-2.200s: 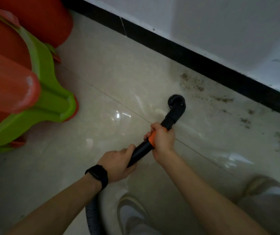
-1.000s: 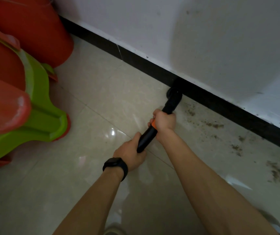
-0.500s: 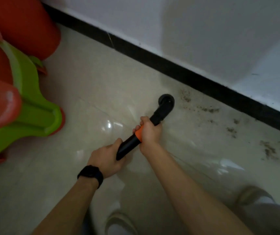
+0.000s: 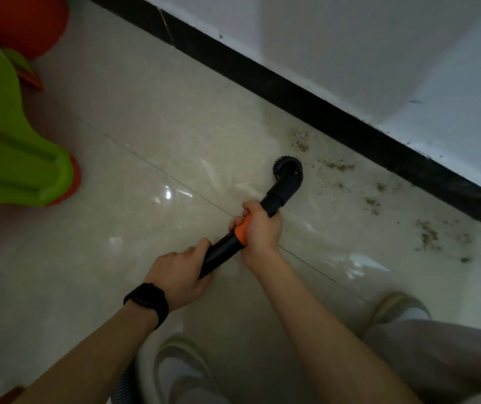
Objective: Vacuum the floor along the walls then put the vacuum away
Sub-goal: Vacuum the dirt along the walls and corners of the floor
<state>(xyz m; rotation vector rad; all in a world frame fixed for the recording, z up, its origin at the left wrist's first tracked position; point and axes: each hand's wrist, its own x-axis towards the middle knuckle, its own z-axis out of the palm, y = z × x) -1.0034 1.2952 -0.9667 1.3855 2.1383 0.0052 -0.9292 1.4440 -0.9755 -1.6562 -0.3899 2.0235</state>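
Observation:
A black vacuum wand (image 4: 224,249) with an orange collar ends in a round brush nozzle (image 4: 288,173) that sits on the beige tiled floor (image 4: 146,118), a short way from the black skirting board (image 4: 321,106). My right hand (image 4: 258,228) grips the wand at the orange collar. My left hand (image 4: 181,272), with a black watch on the wrist, grips the wand lower down. Dark dirt specks (image 4: 425,234) lie on the tiles to the right of the nozzle, along the skirting. A short piece of grey ribbed hose (image 4: 122,389) shows at the bottom edge.
A green and red plastic piece of furniture (image 4: 15,158) stands at the left. A white wall (image 4: 350,39) rises above the skirting. My two shoes (image 4: 181,368) stand on the tiles at the bottom, the right one (image 4: 399,307) near the dirt.
The nozzle went forward to the skirting a second ago and has since come back away from it onto the open tiles. Both hands have kept their hold on the wand.

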